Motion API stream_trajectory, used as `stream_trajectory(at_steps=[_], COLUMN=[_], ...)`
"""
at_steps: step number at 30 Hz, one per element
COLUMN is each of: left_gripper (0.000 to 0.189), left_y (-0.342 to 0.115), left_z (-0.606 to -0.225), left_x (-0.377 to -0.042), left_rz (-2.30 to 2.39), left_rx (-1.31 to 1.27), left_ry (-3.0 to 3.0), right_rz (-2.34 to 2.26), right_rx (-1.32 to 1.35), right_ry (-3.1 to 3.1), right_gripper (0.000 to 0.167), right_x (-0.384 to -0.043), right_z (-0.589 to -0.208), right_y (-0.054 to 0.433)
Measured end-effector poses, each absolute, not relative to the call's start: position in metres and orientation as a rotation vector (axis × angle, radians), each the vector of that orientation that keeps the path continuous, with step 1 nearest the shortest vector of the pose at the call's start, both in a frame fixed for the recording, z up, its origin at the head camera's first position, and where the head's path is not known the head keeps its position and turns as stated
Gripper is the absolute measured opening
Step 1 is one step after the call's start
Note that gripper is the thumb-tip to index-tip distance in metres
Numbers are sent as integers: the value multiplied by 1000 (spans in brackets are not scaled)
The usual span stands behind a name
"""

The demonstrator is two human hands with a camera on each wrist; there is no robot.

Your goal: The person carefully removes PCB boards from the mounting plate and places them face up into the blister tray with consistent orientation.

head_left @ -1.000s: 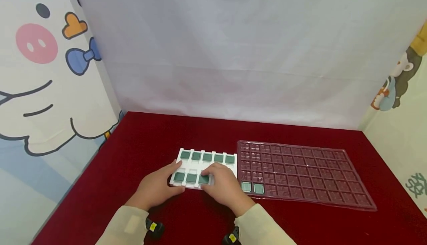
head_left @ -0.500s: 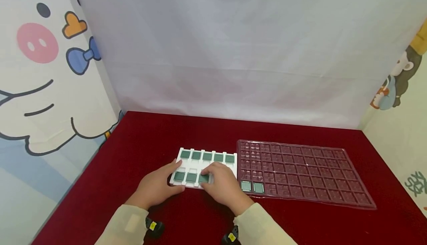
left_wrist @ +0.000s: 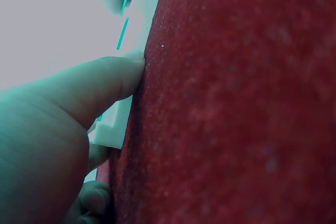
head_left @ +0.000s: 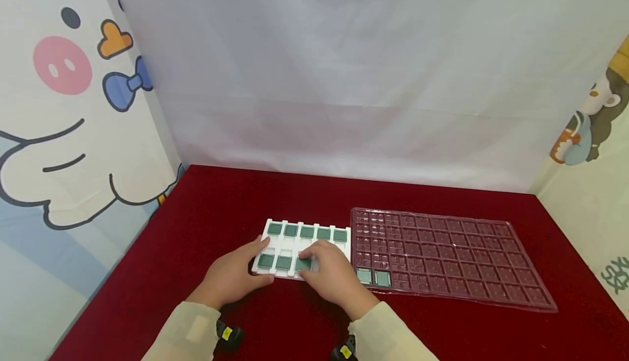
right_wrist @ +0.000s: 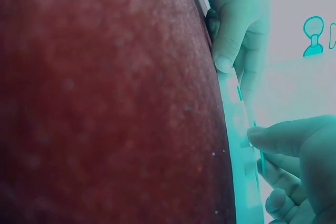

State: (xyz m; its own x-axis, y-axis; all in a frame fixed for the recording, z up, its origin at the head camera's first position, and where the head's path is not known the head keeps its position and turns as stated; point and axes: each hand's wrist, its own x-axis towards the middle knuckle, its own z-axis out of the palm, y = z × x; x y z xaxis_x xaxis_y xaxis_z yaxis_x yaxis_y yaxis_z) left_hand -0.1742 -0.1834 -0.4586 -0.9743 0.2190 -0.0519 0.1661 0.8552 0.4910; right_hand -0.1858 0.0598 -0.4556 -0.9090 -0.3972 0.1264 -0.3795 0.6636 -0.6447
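Note:
A white slotted tray (head_left: 285, 244) lies flat on the red cloth, with thin green square chips in two rows. My left hand (head_left: 231, 273) grips the tray's left end, fingers at the far side and thumb at the near edge. The thumb (left_wrist: 107, 80) presses on that edge in the left wrist view. Over the near row, my right hand (head_left: 334, 276) pinches a green chip (head_left: 302, 264) at the third slot between thumb and fingers. In the right wrist view this chip's thin edge (right_wrist: 263, 162) shows beside the fingertips. The right hand hides the near row's right slots.
A clear plastic tray (head_left: 457, 254) with many square pockets lies right of the white tray, close beside it. Two chips (head_left: 373, 278) sit in its near left pockets. A white curtain (head_left: 363, 77) hangs behind the red table (head_left: 236, 197), with printed cloth at both sides.
The head view has shifted slightly. Both hands stay in nearly the same place on the white tray, the right one still at the third near slot.

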Motion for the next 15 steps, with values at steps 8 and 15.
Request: stream_trajectory(at_steps=[8, 15], left_gripper=[83, 84], left_y=[-184, -183], left_z=[-455, -455], left_x=[-172, -173], left_rz=[757, 753], left_rx=[299, 284], left_ry=[2910, 2899], right_rz=[-1129, -1203], right_rx=[-667, -676], right_ry=[2827, 2791], right_gripper=[23, 22], right_x=[-184, -182], right_z=[-454, -454], right_y=[64, 70])
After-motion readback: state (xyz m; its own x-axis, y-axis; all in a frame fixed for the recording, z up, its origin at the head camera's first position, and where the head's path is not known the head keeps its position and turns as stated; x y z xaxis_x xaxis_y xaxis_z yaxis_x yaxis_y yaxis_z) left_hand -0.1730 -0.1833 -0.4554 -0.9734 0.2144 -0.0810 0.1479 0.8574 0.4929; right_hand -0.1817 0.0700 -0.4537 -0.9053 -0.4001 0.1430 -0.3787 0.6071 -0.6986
